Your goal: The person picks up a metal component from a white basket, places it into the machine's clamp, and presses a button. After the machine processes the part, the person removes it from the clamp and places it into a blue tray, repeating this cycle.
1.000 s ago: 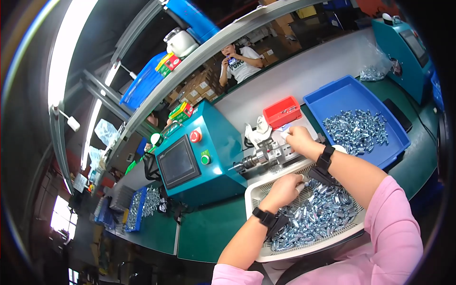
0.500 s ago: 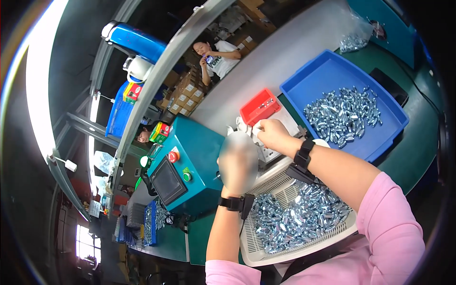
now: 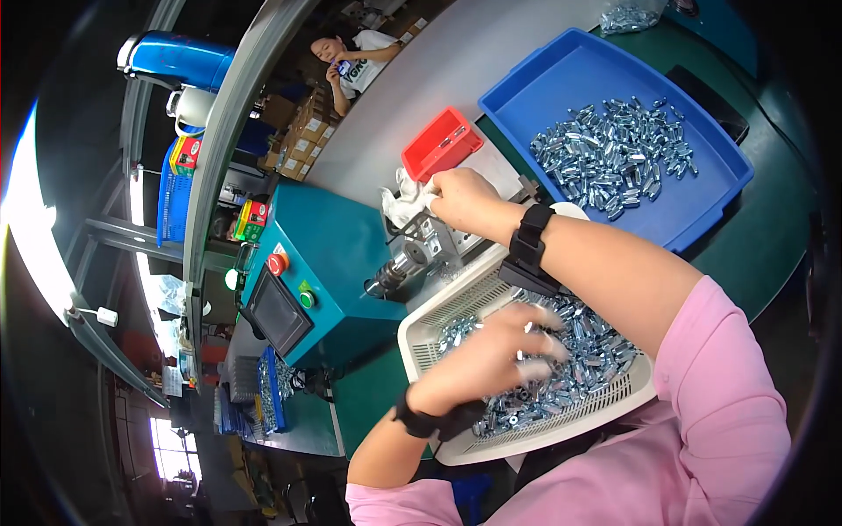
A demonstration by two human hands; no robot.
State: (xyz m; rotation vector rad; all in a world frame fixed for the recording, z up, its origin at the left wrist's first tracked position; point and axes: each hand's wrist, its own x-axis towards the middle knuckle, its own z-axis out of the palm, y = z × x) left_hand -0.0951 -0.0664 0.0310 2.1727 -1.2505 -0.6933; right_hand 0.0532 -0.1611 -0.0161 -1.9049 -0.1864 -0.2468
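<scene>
My left hand [image 3: 491,355] is over the cream plastic basket [image 3: 427,342], its fingers apart and blurred by motion, just above a heap of small shiny metal parts [image 3: 583,377]. Whitish patches show on its fingertips. My right hand [image 3: 467,200] is closed at the metal fixture [image 3: 495,173], beside a crumpled white cloth [image 3: 403,202]; whatever lies inside its fingers is hidden. Left of that hand, a round metal chuck [image 3: 399,267] sticks out from the teal machine [image 3: 338,250].
A blue tray [image 3: 535,83] holding similar metal parts stands at the right. A red bin [image 3: 421,158] with a few pieces sits behind the fixture. The machine carries a dark screen [image 3: 281,311], a red button [image 3: 277,264] and a green button [image 3: 307,299]. Another person [image 3: 355,61] is beyond the partition.
My left hand has come away from the chuck area, down and right to the basket, and its fingers have spread. My right hand stays at the fixture. The whole view has shifted.
</scene>
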